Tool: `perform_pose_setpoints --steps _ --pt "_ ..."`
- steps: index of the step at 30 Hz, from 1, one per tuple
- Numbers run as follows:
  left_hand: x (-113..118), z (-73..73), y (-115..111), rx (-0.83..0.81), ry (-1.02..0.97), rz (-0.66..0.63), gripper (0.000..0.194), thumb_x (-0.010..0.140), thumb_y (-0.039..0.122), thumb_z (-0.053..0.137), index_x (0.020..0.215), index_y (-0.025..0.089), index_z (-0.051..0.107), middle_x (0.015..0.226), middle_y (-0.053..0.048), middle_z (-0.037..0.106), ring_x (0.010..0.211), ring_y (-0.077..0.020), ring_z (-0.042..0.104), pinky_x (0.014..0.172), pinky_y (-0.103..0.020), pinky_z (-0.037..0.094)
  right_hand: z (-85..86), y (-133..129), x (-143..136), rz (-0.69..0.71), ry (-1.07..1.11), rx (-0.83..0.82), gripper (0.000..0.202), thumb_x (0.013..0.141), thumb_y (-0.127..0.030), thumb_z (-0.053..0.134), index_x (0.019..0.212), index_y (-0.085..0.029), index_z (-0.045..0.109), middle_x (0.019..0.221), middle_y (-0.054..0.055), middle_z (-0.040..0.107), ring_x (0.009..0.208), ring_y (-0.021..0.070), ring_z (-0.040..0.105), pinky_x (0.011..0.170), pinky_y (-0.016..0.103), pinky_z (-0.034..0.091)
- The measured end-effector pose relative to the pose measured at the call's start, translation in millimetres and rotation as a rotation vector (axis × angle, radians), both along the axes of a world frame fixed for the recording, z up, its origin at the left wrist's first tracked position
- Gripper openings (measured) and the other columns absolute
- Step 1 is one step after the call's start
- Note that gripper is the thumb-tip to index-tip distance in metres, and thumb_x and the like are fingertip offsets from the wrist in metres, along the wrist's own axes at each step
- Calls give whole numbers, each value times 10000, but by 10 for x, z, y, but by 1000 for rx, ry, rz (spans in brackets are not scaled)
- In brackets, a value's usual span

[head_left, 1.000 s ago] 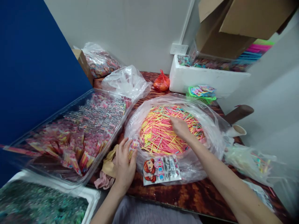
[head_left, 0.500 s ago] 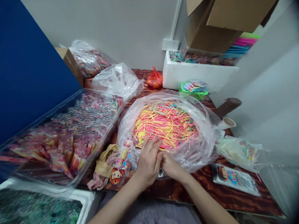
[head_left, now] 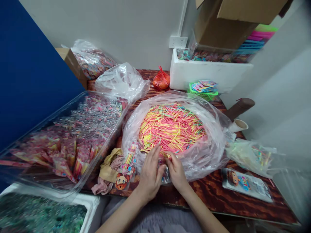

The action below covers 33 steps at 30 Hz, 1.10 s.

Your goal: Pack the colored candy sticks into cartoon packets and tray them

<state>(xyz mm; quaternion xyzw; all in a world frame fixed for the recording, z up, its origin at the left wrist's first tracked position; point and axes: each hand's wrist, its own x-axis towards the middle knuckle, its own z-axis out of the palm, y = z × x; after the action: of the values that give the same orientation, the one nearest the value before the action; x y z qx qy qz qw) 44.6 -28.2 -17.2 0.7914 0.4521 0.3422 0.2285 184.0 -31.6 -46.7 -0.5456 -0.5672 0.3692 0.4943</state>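
In front of me a plastic bag [head_left: 209,145], rolled open, holds a heap of thin pink, yellow and green sticks [head_left: 172,129]. My left hand [head_left: 150,173] is at its near edge, thumb and long fingers closed around the side of a small clear plastic packet [head_left: 166,176]. Facing it, my right hand [head_left: 177,170] has its fingers bent together at the packet's top; what they pinch is too small to make out. A filled packet with a cartoon head and "Stick" print [head_left: 126,171] lies left of my hands, beside crumpled cloths [head_left: 109,171].
At left a clear tray [head_left: 97,161] holds many filled packets, above a white foam box [head_left: 93,207]. A stack of flat printed packets [head_left: 246,184] lies at right, near a paper cup [head_left: 238,125]. Behind are a green basket [head_left: 206,95], red bag [head_left: 161,80] and foam box [head_left: 209,72].
My hands have moved apart a little, and the clear packet shows between them. The right fingers have shifted up toward the sticks. The view has shifted slightly.
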Motion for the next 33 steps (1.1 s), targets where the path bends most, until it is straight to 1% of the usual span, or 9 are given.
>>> perform_pose_setpoints --steps 2,7,14,17,20,24,25,30,33 --pt "-22 -107 -53 2 15 43 575 960 219 424 1497 218 219 1501 -136 388 1410 -236 327 1122 -479 345 88 41 50 -73 54 -32 222 940 -352 481 1067 -232 618 1035 69 678 967 225 633 857 355 493" --pt "-35 -354 -70 67 217 -27 468 921 172 473 1386 180 424 1416 -138 481 1355 -276 385 1096 -507 364 263 246 237 -180 172 -15 166 914 -360 527 961 -220 603 933 43 674 847 191 643 785 318 499" --pt "-68 -188 16 92 369 158 409 859 226 592 1261 192 531 1150 -107 609 1101 -288 526 1090 -590 285 265 555 399 -143 13 -47 232 902 -356 499 1065 -210 577 826 25 655 795 199 633 764 328 483" --pt "-96 -155 54 68 370 191 362 840 253 626 1192 195 565 1011 -78 607 1001 -274 540 1068 -578 308 153 657 420 -134 -61 -84 156 885 -347 493 939 -216 559 795 23 659 775 211 644 738 329 480" --pt "-131 -169 119 51 317 176 274 835 190 622 1104 161 576 959 -75 604 966 -257 535 1035 -525 360 63 723 465 -96 -117 -88 178 885 -346 482 751 -230 488 729 8 645 723 206 632 685 305 461" --pt "-192 -209 207 71 198 108 10 881 177 565 872 176 567 837 -47 591 862 -215 535 939 -440 448 104 774 579 -111 -234 -24 250 893 -373 495 694 -221 507 691 -3 620 683 187 589 674 292 437" --pt "-208 -224 222 88 175 95 72 899 184 544 828 182 560 800 -38 581 829 -205 536 933 -432 454 138 781 607 -118 -233 -9 240 893 -373 501 715 -216 536 714 3 631 705 188 594 697 297 441" --pt "-280 -309 271 146 121 46 175 936 188 491 802 191 605 720 -17 582 748 -175 569 995 -448 434 319 642 574 -227 133 23 153 879 -353 552 891 -206 591 842 31 677 840 202 643 814 345 480" --pt "-310 -327 285 123 98 15 204 950 177 453 972 190 655 845 -56 645 838 -190 604 920 -411 487 349 360 375 -269 293 9 149 883 -352 566 965 -228 575 791 4 653 765 181 628 788 336 493"
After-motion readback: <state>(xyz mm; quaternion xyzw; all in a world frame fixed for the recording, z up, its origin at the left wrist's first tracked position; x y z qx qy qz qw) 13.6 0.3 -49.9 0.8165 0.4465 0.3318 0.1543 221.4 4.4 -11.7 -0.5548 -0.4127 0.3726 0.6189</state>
